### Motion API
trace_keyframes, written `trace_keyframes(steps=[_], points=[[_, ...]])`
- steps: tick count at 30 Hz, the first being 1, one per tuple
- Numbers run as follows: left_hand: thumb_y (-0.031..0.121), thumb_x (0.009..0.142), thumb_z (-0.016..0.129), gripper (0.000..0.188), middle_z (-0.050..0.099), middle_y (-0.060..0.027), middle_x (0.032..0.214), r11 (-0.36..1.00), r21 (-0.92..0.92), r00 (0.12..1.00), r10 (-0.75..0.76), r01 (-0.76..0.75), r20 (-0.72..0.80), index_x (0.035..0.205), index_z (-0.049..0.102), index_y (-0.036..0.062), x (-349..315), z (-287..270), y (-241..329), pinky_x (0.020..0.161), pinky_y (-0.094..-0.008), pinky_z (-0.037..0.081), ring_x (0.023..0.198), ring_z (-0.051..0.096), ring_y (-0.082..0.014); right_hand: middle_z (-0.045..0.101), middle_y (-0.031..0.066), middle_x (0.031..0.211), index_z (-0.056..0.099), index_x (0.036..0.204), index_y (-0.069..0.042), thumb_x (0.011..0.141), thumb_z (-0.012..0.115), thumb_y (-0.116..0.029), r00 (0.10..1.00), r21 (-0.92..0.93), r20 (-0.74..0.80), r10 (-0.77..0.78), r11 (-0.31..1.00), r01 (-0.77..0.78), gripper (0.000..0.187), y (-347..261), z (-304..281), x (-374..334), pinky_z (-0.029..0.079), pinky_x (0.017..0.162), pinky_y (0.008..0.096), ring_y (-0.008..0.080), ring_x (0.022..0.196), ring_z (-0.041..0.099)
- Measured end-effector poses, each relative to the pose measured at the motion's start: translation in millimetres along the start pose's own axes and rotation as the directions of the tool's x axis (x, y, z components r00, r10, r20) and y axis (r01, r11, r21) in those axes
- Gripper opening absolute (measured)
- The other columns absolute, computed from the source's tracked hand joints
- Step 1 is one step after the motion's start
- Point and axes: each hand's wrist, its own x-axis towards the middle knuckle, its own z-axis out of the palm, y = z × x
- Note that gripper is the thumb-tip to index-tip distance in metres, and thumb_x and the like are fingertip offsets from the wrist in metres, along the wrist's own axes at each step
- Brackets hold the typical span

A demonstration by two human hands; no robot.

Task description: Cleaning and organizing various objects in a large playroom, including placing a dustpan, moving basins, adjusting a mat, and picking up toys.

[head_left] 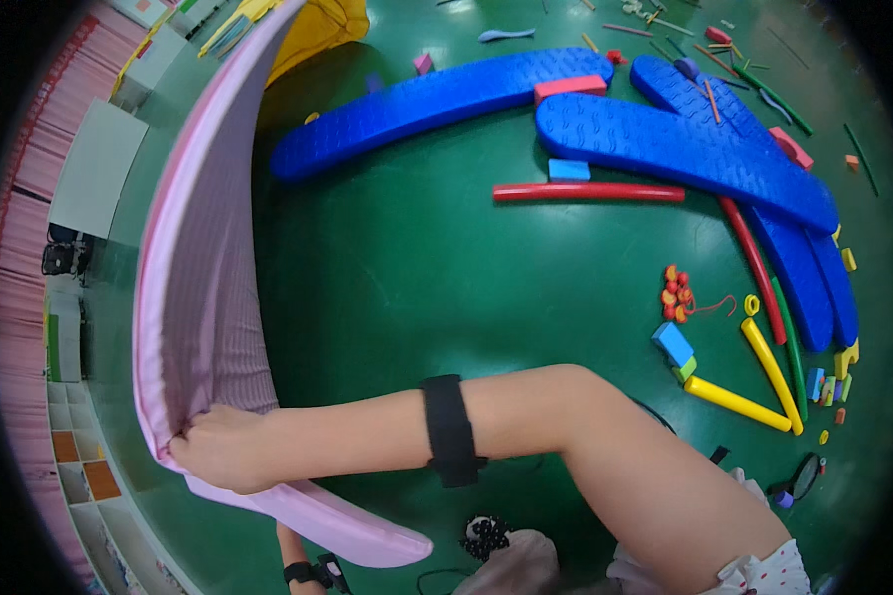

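Note:
A large pink padded mat [213, 228] with a finely striped inner face stands up on the left and curves away from me. My right hand [223, 448] reaches across from the right, its fingers closed round the mat's near edge. A black strap [450, 429] circles that forearm. Below the mat, my left forearm [290, 545] shows with a dark band and a small device. My left hand is hidden behind the mat's lower flap, so its fingers cannot be seen.
Blue textured planks [685, 149] lie across the green floor [397, 288]. Red sticks [590, 192], yellow sticks [736, 405], a blue block [674, 344] and red-orange beads [677, 295] are scattered right. White shelves [94, 506] and pink curtains [30, 357] line the left.

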Motion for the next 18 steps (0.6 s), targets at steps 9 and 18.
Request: trace_keyframes(steps=[9,18], points=[[0.01,0.068,0.06,0.063,0.034,-0.0248,0.119,0.917,-0.358,0.961,0.083,-0.178,-0.264,0.12,0.029,-0.0066,-5.9,-4.1,-8.5,0.093,-0.0374,0.029,0.11,0.034,-0.0343,0.055,0.0222,0.082,0.045,0.093,0.004,0.075,0.037,-0.005,0.959,0.042,-0.068,0.275,0.961,-0.273,0.022,43.1,3.5,-5.2,0.043,0.065,0.0435,0.036,0.073,0.055],[0.019,0.062,0.06,0.077,0.021,-0.0288,0.123,0.805,0.589,0.87,0.341,-0.073,-0.357,0.126,0.018,0.0063,50.8,41.8,1.6,0.088,-0.0431,0.035,0.106,0.037,-0.0436,0.051,0.026,0.098,0.021,0.124,-0.003,0.071,0.058,-0.024,0.337,-0.064,0.044,0.94,0.34,-0.938,0.068,190.2,-24.1,-210.9,0.046,0.072,0.0417,0.036,0.086,0.054]])
